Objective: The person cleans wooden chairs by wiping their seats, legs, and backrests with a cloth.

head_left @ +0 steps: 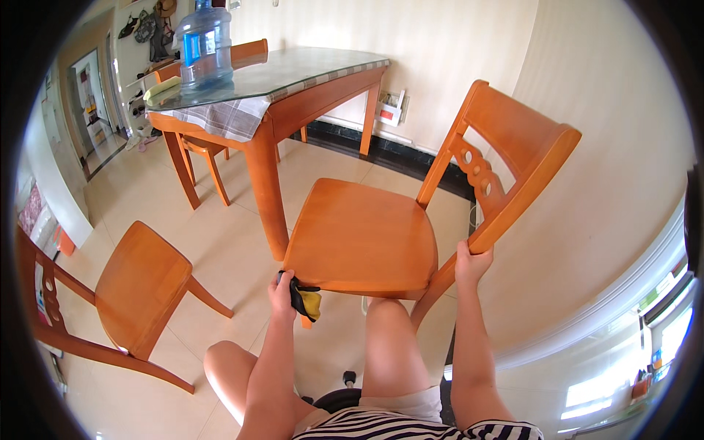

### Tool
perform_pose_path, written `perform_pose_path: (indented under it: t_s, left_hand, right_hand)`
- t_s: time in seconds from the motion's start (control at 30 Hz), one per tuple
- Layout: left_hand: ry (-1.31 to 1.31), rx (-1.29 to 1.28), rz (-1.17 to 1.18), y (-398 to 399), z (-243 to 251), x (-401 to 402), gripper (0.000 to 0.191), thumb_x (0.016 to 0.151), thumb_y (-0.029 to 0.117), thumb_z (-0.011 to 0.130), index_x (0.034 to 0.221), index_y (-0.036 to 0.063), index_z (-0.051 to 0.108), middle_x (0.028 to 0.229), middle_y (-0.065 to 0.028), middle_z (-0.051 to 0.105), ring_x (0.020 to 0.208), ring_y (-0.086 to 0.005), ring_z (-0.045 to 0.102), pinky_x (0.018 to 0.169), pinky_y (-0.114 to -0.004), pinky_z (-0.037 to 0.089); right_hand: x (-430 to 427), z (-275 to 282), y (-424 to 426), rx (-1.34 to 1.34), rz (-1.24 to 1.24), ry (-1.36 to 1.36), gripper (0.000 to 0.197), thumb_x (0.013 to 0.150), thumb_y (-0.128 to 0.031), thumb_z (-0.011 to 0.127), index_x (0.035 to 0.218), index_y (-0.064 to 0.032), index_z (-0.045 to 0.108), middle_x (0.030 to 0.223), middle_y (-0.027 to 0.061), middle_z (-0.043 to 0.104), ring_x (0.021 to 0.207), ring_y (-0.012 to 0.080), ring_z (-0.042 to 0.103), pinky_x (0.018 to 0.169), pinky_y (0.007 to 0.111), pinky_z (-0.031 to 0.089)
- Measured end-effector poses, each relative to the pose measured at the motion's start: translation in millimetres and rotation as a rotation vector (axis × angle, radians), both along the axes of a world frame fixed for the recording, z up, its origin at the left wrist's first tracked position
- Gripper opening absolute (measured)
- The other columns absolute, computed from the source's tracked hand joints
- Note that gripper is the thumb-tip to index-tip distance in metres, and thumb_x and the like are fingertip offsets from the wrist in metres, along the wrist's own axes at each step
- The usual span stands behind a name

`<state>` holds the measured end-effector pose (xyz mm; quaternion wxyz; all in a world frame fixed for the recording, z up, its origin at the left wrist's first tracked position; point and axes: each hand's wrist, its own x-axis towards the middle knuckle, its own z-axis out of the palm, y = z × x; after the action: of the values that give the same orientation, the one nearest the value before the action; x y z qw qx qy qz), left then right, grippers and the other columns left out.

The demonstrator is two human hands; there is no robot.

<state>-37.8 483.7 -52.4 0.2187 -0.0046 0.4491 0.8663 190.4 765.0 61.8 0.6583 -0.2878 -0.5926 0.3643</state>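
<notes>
Right before me stands a wooden chair with a smooth orange-brown seat and a backrest pierced by round holes. My left hand is at the seat's near left corner, closed around a black and yellow cloth that hangs against the seat edge. With my right hand I grip the near upright of the backrest, just above seat level. Most of the chair's legs are hidden under the seat and behind my knee.
A glass-topped wooden table carries a large blue water bottle. Another wooden chair is on the left, and a further chair is by the table. The wall curves along my right. A caster shows below me.
</notes>
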Motion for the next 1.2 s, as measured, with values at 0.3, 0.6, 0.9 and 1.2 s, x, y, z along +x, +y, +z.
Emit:
perform_pose_path:
  t_s: [0.3, 0.6, 0.9, 1.2]
  left_hand:
    - [-0.066, 0.029, 0.114, 12, 5, 2, 0.016, 0.084, 0.012, 0.065, 0.091, -0.0016, 0.060, 0.083, -0.0035, 0.060, 0.074, -0.0134, 0.058, 0.066, -0.029, 0.048]
    - [-0.061, -0.196, 0.019, 20, 18, -18, 0.018, 0.083, 0.014, 0.066, 0.093, -0.0003, 0.063, 0.080, -0.0029, 0.060, 0.070, -0.0142, 0.058, 0.065, -0.030, 0.048]
    - [-0.049, -0.512, -0.312, 1, 41, -62, 0.019, 0.084, 0.015, 0.065, 0.096, 0.0002, 0.064, 0.083, -0.0078, 0.064, 0.069, -0.0192, 0.061, 0.065, -0.035, 0.052]
    - [-0.191, -0.505, -0.369, -11, 40, -54, 0.028, 0.092, 0.027, 0.066, 0.103, 0.0025, 0.059, 0.093, -0.0084, 0.065, 0.082, -0.0221, 0.064, 0.077, -0.039, 0.055]
  right_hand:
    - [0, -2, 3, 0.053, 0.004, 0.023, 0.027, 0.074, 0.005, 0.062, 0.098, 0.0016, 0.050, 0.082, 0.0036, 0.055, 0.069, 0.0120, 0.052, 0.063, 0.027, 0.045]
    - [-10, 3, 27, 0.082, -0.047, -0.002, 0.025, 0.072, 0.000, 0.065, 0.093, 0.0015, 0.052, 0.079, 0.0068, 0.057, 0.068, 0.0161, 0.055, 0.064, 0.030, 0.046]
    - [-19, 11, 35, 0.109, -0.040, -0.003, 0.015, 0.071, 0.002, 0.063, 0.081, 0.0028, 0.052, 0.069, 0.0066, 0.058, 0.058, 0.0151, 0.056, 0.057, 0.029, 0.047]
    - [-5, -6, 20, -0.021, -0.015, -0.002, 0.025, 0.074, -0.001, 0.065, 0.095, 0.0049, 0.052, 0.085, 0.0094, 0.061, 0.070, 0.0176, 0.058, 0.067, 0.031, 0.049]
